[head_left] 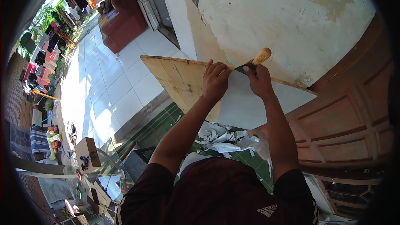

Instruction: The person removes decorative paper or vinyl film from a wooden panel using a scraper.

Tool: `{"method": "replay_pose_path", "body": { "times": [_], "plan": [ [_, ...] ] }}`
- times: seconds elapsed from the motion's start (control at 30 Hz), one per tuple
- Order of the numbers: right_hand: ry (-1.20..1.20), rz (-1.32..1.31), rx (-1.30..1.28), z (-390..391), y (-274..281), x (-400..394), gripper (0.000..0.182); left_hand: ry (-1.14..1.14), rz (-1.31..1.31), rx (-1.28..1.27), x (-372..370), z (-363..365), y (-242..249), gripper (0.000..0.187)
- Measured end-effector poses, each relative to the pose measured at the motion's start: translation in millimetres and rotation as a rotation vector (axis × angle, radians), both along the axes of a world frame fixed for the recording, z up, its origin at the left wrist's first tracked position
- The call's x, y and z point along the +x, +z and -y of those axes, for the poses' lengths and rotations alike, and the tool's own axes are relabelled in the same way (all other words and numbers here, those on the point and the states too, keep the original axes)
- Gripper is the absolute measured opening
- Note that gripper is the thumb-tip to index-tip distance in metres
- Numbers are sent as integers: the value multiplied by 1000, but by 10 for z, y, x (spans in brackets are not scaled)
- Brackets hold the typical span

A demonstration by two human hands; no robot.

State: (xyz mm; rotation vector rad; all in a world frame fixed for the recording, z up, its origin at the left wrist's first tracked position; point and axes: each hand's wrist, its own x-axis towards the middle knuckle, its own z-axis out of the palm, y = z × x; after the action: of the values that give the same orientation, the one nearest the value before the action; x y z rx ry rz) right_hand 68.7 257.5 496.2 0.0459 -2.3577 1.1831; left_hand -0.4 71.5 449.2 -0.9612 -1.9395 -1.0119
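A large board lies in front of me, its left part bare yellowish wood (177, 77) and its right part covered by a pale sheet (239, 104). My right hand (260, 82) is closed around a scraper with a wooden handle (262, 56) and a dark blade, which touches the board's far edge near the border of the pale sheet. Beside the blade, my left hand (216, 81) rests on that same edge, its fingers bent over it and close together. What its fingertips pinch, if anything, is too small to make out.
Torn white scraps (227, 138) lie on the green tiled floor (156, 131) below the board. A peeling wall (271, 12) rises beyond it, with a carved wooden door (337, 121) at right. A red armchair (125, 21) and a cardboard box (86, 152) are at left.
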Motion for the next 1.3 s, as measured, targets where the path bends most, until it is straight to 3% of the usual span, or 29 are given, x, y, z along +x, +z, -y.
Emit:
{"method": "replay_pose_path", "body": {
  "times": [0.33, 0.43, 0.53, 0.57, 0.67, 0.87, 1.07, 1.3],
  "plan": [
    [3, -47, -61, -56, -20, -57, 30, 41, 37, -133, 306, 108, -352, 18],
    [17, -35, -54, -49, -27, -57, 28, 99, 487, 59, 485, 39, -335, 20],
    [32, -39, -38, -18, -29, -58, 27, -69, 1066, 402, 346, -69, -175, 37],
    [33, -39, -30, -31, -36, -62, 27, -131, 1142, 492, 276, -126, -164, 44],
    [31, -41, -33, -45, -49, -80, 26, -188, 1406, 604, 169, -171, 75, 39],
    [11, -93, -31, -52, -103, -108, 27, -269, 1439, 806, 114, -240, 48, 26],
    [-4, -67, -91, -59, -35, -102, 27, -259, 1342, 713, 149, -213, -114, 26],
    [-3, -113, -118, -84, -88, -154, 29, -184, 1410, 599, 294, -89, -315, 27]
  ]
}}
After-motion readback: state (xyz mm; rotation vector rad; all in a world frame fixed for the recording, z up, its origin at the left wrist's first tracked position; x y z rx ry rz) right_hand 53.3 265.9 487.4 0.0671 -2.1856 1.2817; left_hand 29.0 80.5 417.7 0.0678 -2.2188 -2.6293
